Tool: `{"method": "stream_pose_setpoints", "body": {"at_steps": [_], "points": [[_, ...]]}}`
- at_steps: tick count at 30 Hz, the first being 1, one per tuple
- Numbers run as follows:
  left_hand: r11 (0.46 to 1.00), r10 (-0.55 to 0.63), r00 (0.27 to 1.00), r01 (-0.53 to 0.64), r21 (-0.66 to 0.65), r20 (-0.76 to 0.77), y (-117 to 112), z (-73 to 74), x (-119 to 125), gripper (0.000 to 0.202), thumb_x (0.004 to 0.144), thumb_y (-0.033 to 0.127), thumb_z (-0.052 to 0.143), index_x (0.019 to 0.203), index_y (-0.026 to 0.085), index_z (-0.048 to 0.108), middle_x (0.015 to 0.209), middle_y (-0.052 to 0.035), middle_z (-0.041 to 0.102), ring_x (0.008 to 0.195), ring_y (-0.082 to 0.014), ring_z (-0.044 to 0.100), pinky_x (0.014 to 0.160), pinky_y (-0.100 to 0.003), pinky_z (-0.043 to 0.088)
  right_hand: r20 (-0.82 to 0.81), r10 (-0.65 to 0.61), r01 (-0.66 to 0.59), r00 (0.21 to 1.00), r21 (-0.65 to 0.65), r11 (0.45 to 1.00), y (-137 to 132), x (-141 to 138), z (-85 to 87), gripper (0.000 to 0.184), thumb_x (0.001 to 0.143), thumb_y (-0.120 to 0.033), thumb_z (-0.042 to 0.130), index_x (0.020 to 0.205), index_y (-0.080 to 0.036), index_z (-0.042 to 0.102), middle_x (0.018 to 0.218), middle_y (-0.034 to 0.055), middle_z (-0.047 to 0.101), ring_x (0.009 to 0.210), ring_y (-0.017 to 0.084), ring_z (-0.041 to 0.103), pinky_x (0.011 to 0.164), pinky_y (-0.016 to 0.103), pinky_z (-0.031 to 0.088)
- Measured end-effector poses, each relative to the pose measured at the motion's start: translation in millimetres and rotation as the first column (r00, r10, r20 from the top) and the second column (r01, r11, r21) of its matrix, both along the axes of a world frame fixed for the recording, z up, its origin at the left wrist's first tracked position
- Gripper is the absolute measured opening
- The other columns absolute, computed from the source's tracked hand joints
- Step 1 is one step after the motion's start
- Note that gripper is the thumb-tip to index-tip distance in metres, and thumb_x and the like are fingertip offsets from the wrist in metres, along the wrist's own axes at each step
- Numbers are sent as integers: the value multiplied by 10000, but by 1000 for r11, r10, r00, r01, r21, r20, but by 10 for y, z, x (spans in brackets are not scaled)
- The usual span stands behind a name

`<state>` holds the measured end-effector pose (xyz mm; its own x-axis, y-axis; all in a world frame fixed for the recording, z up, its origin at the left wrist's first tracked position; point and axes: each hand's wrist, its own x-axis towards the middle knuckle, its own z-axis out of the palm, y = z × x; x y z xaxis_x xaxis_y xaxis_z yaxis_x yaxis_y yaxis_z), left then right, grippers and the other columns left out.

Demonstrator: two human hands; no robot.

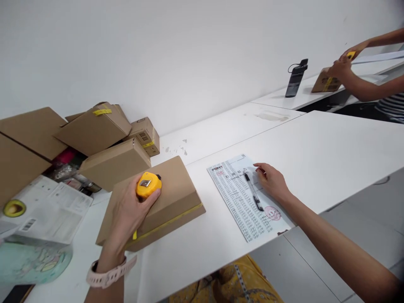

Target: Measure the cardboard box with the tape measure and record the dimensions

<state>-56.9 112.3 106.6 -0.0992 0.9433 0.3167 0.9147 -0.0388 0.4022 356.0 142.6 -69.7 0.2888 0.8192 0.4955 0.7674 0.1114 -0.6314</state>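
Observation:
My left hand (128, 212) is closed around a yellow tape measure (148, 184) and rests it on top of a flat cardboard box (176, 191). A strip of yellow tape runs along the box's front edge. My right hand (271, 180) lies on a printed sheet of paper (240, 202) on the white table (315, 155), its fingers curled beside a black pen (253, 192) that lies on the sheet. The pen is touching or very near my fingers; I cannot tell if I grip it.
Several cardboard boxes (94, 126) are piled at the left, with a white printed carton (44, 210) in front. At the far right another person's hands (342, 67) handle a small box (325, 81). A black phone (295, 80) stands on that far table.

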Motion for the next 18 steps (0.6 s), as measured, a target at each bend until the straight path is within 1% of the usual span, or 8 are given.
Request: {"method": "stream_pose_setpoints", "body": {"at_steps": [4,6,7,9,11,13,15,18], "points": [[997,58,993,-64,51,105,-214,19,73,594,774,519,645,1291,228,611,1263,-97,700,1157,-358,639,989,-484,494,-27,-55,58,998,119,991,-181,-166,196,289,924,-291,436,1048,-211,685,945,134,731,828,284,659,709,431,508],[997,-20,968,2,71,248,-471,-19,117,613,752,494,644,1306,235,614,1220,-83,726,1120,-344,668,935,-447,538,-59,5,5,998,163,987,-448,-388,379,283,966,-350,453,1077,-240,688,995,129,730,927,296,661,750,435,522],[993,-108,936,89,73,334,-624,-58,149,622,752,490,632,1315,226,613,1217,-85,731,1113,-339,677,905,-426,559,-144,119,-93,982,176,980,-623,-535,477,276,979,-394,482,1081,-252,695,994,124,728,905,288,660,739,429,533],[948,-310,838,307,81,449,-926,-172,226,639,743,471,610,1323,204,617,1259,-97,722,1136,-343,681,909,-412,573,-420,370,-390,829,42,920,-1008,-872,655,337,999,-500,487,1130,-277,703,961,101,722,832,257,665,687,400,557],[863,-463,763,504,35,451,-1163,-314,314,660,689,408,647,1320,218,621,1270,-88,723,1129,-345,693,932,-410,579,-665,469,-650,581,-33,759,-1366,-1207,772,467,1034,-560,377,1288,-289,660,1074,108,718,917,251,671,773,420,575],[815,-513,755,578,-45,408,-1304,-454,396,702,646,313,685,1337,246,581,1264,-76,727,1118,-330,703,952,-410,582,-754,524,-798,396,0,602,-1627,-1471,804,533,1005,-604,438,1429,-308,567,1250,115,676,1049,263,646,908,452,543],[831,-470,787,547,-99,401,-1367,-566,455,752,646,257,691,1372,261,493,1217,-71,740,1073,-299,720,935,-408,593,-794,517,-836,320,20,549,-1770,-1635,765,632,951,-620,547,1500,-309,497,1369,126,621,1108,280,621,971,471,507],[870,-373,807,476,-129,458,-1407,-653,483,789,663,247,666,1400,267,385,1122,-53,753,996,-267,731,913,-419,596,-836,438,-826,329,-30,563,-1816,-1731,649,689,909,-646,593,1497,-297,509,1394,137,609,1081,296,624,951,486,508]]}}
